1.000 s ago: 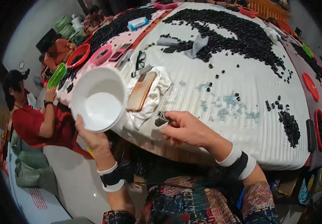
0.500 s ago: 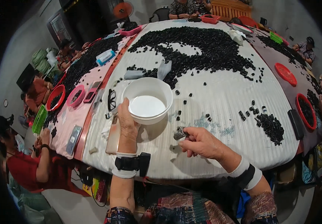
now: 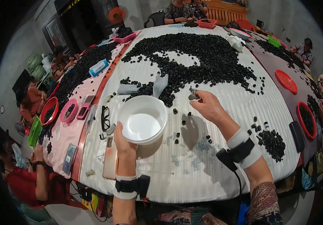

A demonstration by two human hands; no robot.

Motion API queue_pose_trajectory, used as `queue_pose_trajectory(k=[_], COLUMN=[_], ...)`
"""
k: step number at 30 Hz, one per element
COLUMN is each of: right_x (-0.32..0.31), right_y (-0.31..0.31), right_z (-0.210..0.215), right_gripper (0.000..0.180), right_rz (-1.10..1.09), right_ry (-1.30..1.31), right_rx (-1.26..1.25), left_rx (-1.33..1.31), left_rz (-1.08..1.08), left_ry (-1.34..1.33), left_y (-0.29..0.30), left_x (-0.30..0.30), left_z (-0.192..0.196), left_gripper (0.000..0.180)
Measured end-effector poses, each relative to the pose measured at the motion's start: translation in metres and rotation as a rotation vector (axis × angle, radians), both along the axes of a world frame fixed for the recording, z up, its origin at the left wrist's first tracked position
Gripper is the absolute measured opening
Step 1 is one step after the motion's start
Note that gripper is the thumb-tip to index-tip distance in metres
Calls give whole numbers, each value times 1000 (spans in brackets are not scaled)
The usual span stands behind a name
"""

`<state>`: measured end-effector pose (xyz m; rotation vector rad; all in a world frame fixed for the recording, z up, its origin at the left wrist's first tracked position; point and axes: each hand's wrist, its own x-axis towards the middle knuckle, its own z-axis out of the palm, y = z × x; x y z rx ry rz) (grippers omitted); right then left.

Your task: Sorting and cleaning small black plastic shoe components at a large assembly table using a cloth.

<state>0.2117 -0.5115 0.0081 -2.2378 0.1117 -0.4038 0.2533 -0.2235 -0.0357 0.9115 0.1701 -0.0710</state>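
My left hand (image 3: 125,144) grips the near left side of a white plastic bowl (image 3: 161,119), tilted a little above the cloth, with no contents visible inside. My right hand (image 3: 213,108) is raised over the middle of the table, thumb and fingers pinched together. Something grey and dark shows at its fingertips, too small to tell whether it is a finger cover or a held piece. Beyond both hands spreads a large pile of small black pieces (image 3: 214,52). A few loose black pieces (image 3: 184,122) lie between the bowl and my right hand's shadow.
Black-framed glasses (image 3: 104,118) and a phone (image 3: 110,161) lie left of the bowl. At right are a small heap of dark slim pieces (image 3: 272,145), a black case (image 3: 296,135) and a red basket (image 3: 307,119). Other people sit around the table, their hands among similar pieces.
My right hand has moved forward from near the table's front toward the black pile. The bowl in my left hand has shifted slightly left and nearer. The whole view has shifted a little.
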Motion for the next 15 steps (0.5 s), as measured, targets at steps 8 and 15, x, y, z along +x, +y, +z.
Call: queue_pose_trajectory(k=[8,15], right_x=[80,116], right_y=[18,41], right_z=[-38,-54], right_gripper=[28,37], right_rz=[-90,5], right_ry=[73,-59], right_rx=[-386,-557], left_rx=[75,20], left_rz=[68,57], left_ry=[-155,-53], left_y=[-1,-5], left_x=[-16,-29], left_z=[-5,13], left_gripper=[47,52])
